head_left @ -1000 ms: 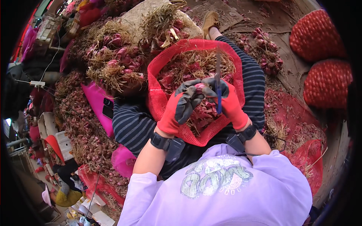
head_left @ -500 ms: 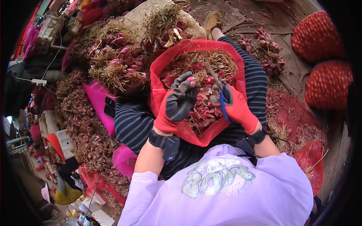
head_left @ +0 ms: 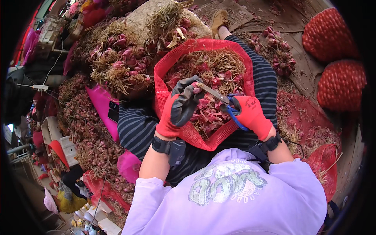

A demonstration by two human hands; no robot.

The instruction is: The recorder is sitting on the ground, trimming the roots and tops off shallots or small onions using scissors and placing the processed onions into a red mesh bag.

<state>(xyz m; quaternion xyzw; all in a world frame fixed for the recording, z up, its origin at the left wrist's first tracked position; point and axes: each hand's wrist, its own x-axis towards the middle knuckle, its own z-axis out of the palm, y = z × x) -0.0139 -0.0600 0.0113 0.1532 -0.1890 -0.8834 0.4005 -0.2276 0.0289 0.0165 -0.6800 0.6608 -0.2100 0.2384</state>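
Between the fingertips of my left hand, in a red and dark grey glove, is a small pink shallot. My right hand, gloved the same way, grips blue-handled scissors. Their blades point left, and the tips touch or nearly touch the shallot; whether the blades are parted is hard to see. Both hands are over an opened red mesh sack in my lap. Inside the sack lie dry roots, stalks and loose red skins.
Bunches of shallots with dried tops are heaped to the left and ahead. Two full red mesh sacks stand at the far right. A phone rests on pink plastic by my left leg. A person is at the lower left.
The scissors have swung from pointing up and away to pointing left, bringing their tips to the shallot. My left hand stays nearly in place, still holding the shallot.
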